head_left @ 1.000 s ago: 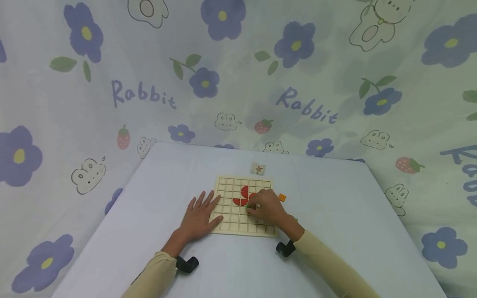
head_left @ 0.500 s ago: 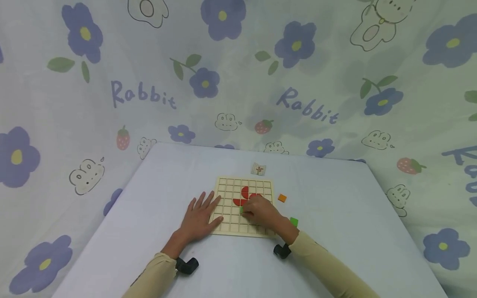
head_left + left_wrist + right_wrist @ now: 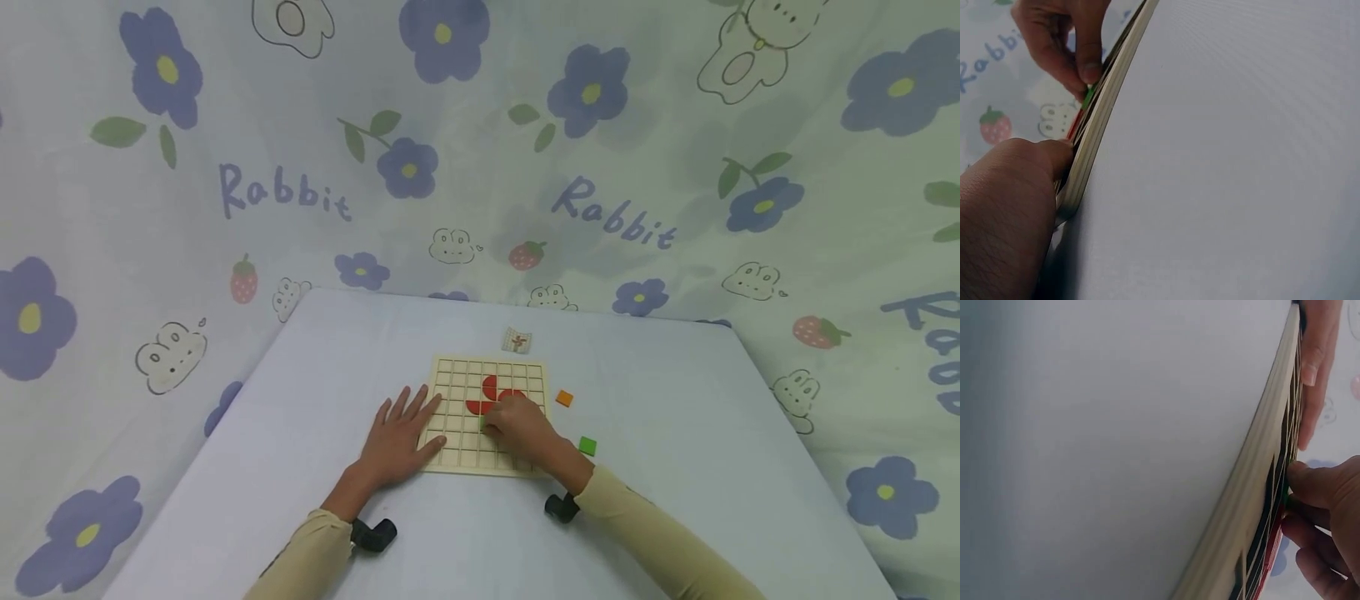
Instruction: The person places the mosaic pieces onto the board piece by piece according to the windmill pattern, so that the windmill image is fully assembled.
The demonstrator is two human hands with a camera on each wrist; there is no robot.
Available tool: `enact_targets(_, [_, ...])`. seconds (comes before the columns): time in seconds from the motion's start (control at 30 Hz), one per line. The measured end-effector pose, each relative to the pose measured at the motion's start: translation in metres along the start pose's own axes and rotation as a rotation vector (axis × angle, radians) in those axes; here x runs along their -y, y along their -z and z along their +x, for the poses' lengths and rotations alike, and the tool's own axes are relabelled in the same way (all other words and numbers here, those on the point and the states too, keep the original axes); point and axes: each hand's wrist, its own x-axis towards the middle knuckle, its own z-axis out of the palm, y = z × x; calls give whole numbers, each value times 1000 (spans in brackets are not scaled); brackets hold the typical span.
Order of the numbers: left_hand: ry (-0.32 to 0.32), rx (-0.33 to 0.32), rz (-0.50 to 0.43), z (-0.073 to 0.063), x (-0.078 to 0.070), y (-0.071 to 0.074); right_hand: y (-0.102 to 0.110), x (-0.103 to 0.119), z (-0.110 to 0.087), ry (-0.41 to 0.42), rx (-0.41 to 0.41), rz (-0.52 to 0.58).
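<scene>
A pale wooden grid board (image 3: 452, 457) lies on the table in the head view. My left hand (image 3: 397, 437) rests with spread, straight fingers on its left edge. Over the middle of the board, my right hand (image 3: 525, 429) pinches a small green tile (image 3: 483, 423) between thumb and fingers, down at the grid. The left wrist view shows that green tile (image 3: 1089, 97) under the fingertips, low on the board's surface. Just beyond it lie red rounded pieces, one upper (image 3: 490, 386), one left (image 3: 477, 407) and one right (image 3: 512, 392). The right hand partly hides the red group.
An orange tile (image 3: 564, 398) and another green tile (image 3: 588, 446) lie on the white tabletop, right of the board. Behind the board is a small pattern card (image 3: 517, 340). A printed cloth backdrop (image 3: 450, 183) rises behind the table.
My right hand has moved slightly left and nearer to me with the green tile, then stayed there. The loose green tile by the forearm has come into fuller view. My left hand keeps its place.
</scene>
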Motion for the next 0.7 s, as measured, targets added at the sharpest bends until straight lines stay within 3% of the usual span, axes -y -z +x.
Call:
enact_targets(0.17, [3,-4,-11,0,0,-1,4,1,-4,-53,11,35])
enact_targets(0.37, [0,-4,-4,-1,1,-1,10,-12,-13,-125,-58,71])
enact_targets(0.7, [-9,-22,-7,1,3,-1,24,-48,-43,-404,-53,-49])
